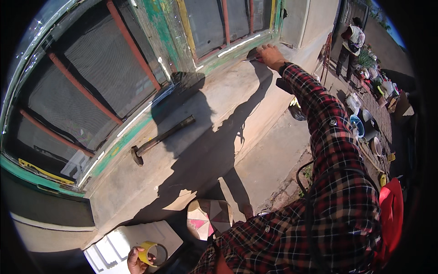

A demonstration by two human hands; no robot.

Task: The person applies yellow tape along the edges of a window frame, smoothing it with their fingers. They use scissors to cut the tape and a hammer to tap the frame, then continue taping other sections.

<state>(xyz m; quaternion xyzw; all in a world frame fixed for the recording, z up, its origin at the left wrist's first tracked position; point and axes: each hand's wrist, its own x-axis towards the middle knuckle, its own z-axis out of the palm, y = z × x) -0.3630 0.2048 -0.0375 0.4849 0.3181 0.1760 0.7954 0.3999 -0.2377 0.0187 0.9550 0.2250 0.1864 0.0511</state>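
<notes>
My left hand (137,261) is at the bottom edge of the head view, gripping a roll of yellow tape (146,251) by its rim. At the far end of the concrete window sill (219,90), my right hand (272,57) is down at the surface, its fingers curled around a small tool (259,60) with a red part and a thin metallic end. The fingers hide most of that tool. Nearer on the sill lies a hammer (166,137), its head towards the lower left. My shadow covers much of the sill and wall.
Window frames with peeling green paint (167,37) and red bars (133,44) border the sill. Below stand a stool with a patterned seat (197,219) and a white foam-like box (154,233). At right, a person (352,44) stands near bags, a blue bucket (357,125) and other containers.
</notes>
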